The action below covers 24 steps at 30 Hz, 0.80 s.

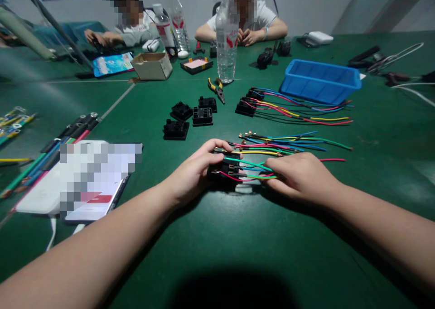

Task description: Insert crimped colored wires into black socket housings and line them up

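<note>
My left hand (199,164) is closed around a black plastic connector block (224,168), with the thumb on its top face. Green, blue, yellow and red wires run from the block toward the right. Those coloured wires (249,165) pass between the thumb and fingers of my right hand (295,175), which is closed on them. Just beyond both hands lies a loose bundle of coloured wires (288,140), some with brass-coloured terminals at the left end. Farther back, two black blocks (246,106) have wires attached, and several bare black blocks (203,116) sit to the left.
Yellow-handled pliers (217,90) lie near a water bottle (226,41). A blue bin (319,82) stands at the back right, a cardboard box (152,66) at the back left. At left are a phone (118,173) and thick cables (64,141). Two people sit across the green table (217,254).
</note>
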Each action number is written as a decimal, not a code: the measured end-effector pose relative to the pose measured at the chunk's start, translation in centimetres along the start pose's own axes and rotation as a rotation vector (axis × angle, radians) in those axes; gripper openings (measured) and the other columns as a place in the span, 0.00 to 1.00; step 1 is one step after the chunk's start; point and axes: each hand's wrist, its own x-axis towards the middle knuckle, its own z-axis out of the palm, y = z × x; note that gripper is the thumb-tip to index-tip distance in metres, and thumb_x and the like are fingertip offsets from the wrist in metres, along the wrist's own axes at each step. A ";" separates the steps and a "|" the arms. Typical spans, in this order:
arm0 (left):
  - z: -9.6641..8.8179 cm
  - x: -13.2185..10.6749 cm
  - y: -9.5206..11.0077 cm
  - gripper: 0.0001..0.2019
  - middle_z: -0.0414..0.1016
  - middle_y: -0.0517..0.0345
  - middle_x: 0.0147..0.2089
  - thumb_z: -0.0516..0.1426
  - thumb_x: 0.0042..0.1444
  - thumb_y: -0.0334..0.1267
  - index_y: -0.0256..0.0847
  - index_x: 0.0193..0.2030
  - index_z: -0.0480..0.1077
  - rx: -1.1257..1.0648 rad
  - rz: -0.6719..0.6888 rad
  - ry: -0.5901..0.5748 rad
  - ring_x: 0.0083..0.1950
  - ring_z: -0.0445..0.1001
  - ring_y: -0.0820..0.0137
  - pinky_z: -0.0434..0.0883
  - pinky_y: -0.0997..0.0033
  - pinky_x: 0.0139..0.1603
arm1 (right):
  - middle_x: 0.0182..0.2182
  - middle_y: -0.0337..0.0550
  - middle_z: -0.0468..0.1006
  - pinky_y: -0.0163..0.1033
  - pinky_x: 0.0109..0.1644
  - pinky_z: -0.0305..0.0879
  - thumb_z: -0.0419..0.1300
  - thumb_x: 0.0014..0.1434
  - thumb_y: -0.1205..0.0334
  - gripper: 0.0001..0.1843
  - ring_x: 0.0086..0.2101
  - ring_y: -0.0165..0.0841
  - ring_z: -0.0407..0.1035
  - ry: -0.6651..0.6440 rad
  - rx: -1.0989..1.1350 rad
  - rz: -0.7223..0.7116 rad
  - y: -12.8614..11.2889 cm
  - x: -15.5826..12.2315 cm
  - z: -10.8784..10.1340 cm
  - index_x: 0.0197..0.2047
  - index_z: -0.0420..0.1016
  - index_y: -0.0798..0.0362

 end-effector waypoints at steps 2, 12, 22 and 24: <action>0.0 0.0 0.0 0.08 0.74 0.59 0.36 0.55 0.56 0.36 0.44 0.43 0.65 0.004 -0.009 0.018 0.33 0.78 0.67 0.73 0.71 0.33 | 0.21 0.40 0.72 0.38 0.29 0.43 0.47 0.63 0.56 0.14 0.23 0.32 0.65 -0.001 0.000 0.000 0.0 0.0 0.0 0.29 0.64 0.51; 0.0 0.0 -0.1 0.10 0.76 0.58 0.36 0.58 0.53 0.35 0.43 0.43 0.65 0.015 -0.012 0.031 0.33 0.77 0.67 0.72 0.70 0.35 | 0.21 0.39 0.72 0.37 0.28 0.43 0.47 0.64 0.57 0.14 0.22 0.31 0.65 0.004 0.027 -0.016 -0.2 0.1 -0.1 0.29 0.64 0.52; 0.1 -0.1 -0.1 0.09 0.77 0.58 0.36 0.57 0.53 0.35 0.43 0.42 0.66 0.007 -0.008 0.042 0.31 0.76 0.69 0.70 0.72 0.32 | 0.22 0.40 0.72 0.37 0.28 0.42 0.48 0.62 0.56 0.13 0.23 0.32 0.64 -0.001 0.022 -0.020 -0.3 0.1 -0.2 0.30 0.65 0.51; 0.1 -0.1 -0.1 0.09 0.76 0.59 0.36 0.57 0.54 0.35 0.42 0.42 0.66 0.008 -0.003 0.043 0.29 0.74 0.71 0.69 0.74 0.31 | 0.22 0.40 0.72 0.37 0.28 0.42 0.48 0.62 0.56 0.13 0.23 0.32 0.64 0.004 0.021 -0.028 -0.3 0.0 -0.2 0.30 0.65 0.51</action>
